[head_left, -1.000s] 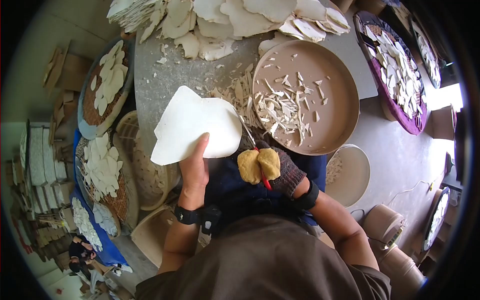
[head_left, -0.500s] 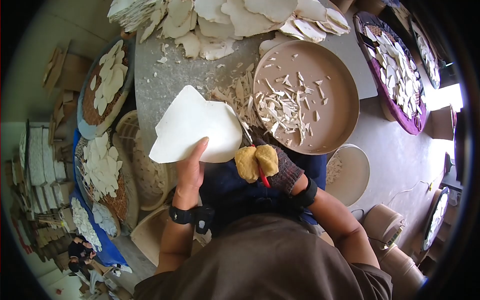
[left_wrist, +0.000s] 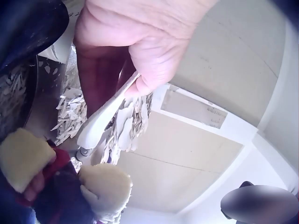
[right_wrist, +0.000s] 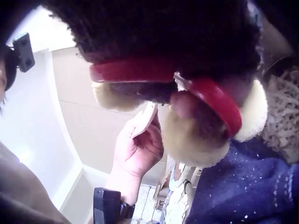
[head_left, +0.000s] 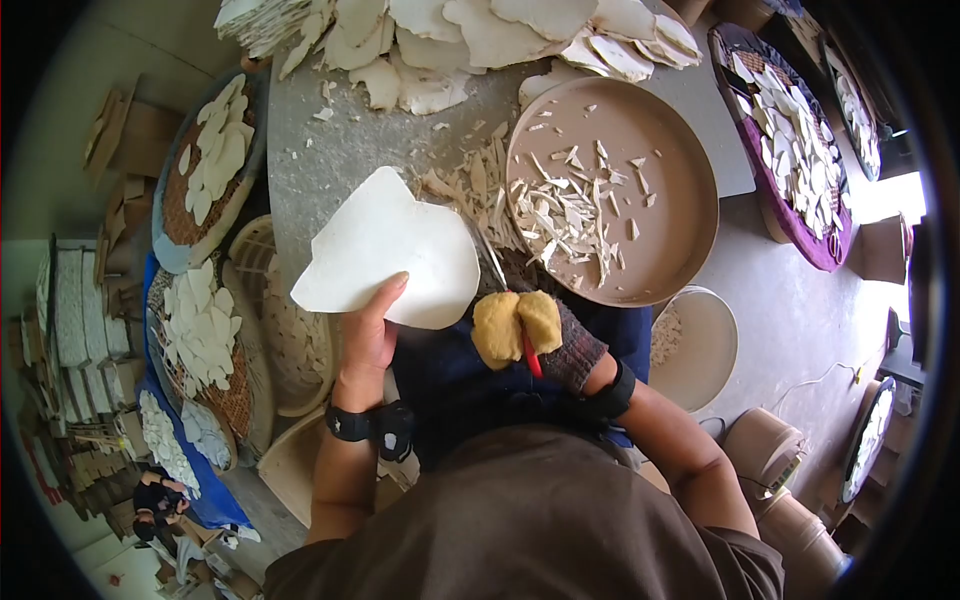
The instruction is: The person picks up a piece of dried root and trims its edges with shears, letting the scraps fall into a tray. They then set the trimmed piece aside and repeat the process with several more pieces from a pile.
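My left hand (head_left: 368, 338) holds a thin, flat white slice (head_left: 405, 250) with an irregular outline, thumb on top and fingers beneath. In the left wrist view the slice (left_wrist: 105, 116) shows edge-on between thumb and fingers. My right hand (head_left: 576, 350), in a dark knitted glove, grips scissors with red handles (head_left: 532, 358). Thick yellow padding (head_left: 497, 332) covers part of the grip. The scissors' blade (head_left: 491, 258) lies along the slice's right edge. In the right wrist view the red handle loops (right_wrist: 217, 105) pass around the gloved fingers.
A round brown tray (head_left: 670, 230) with white offcuts sits on the grey table (head_left: 310, 190), beside a heap of scraps (head_left: 478, 185). Larger slices (head_left: 430, 30) are piled at the back. A pale bucket (head_left: 715, 350) stands right, and baskets of slices (head_left: 200, 320) left.
My left hand has shifted a little left with the slice, which has turned slightly. My right hand with the scissors dipped left and came back, staying near the slice's right edge.
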### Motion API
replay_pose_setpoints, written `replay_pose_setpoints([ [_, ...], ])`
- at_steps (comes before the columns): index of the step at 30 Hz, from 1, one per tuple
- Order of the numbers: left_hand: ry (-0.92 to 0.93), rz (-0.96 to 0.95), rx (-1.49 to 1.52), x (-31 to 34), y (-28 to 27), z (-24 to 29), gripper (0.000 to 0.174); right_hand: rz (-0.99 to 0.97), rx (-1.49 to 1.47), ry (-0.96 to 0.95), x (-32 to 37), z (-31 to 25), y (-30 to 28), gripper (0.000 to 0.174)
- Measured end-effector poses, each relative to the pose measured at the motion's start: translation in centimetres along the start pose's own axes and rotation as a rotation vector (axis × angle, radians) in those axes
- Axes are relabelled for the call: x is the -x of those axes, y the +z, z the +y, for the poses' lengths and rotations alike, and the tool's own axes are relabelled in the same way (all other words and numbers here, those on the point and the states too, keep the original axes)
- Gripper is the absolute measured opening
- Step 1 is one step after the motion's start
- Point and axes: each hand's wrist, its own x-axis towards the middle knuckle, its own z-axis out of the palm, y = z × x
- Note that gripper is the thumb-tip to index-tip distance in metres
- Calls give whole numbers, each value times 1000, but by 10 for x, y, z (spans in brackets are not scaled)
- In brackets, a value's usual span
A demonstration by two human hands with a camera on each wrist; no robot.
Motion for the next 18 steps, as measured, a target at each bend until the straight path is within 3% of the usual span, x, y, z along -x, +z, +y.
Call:
replay_pose_setpoints([
  [7, -22, -80, -57, -3, -3, 7, 47, -73, 153, -159, -6, -4, -9, 21],
  [12, -100, -167, -106, -17, -17, 16, 44, -120, 33, 113, 9, 4, -15, 20],
  [13, -143, -178, -107, -20, -21, 17, 43, -100, -5, 136, 11, 0, -12, 20],
  [16, -177, -229, -169, -30, -28, 25, 46, -79, -555, 190, 14, -6, -3, 21],
  [18, -142, -231, -214, -34, -27, 31, 46, -46, 83, 85, 18, -24, -7, 25],
])
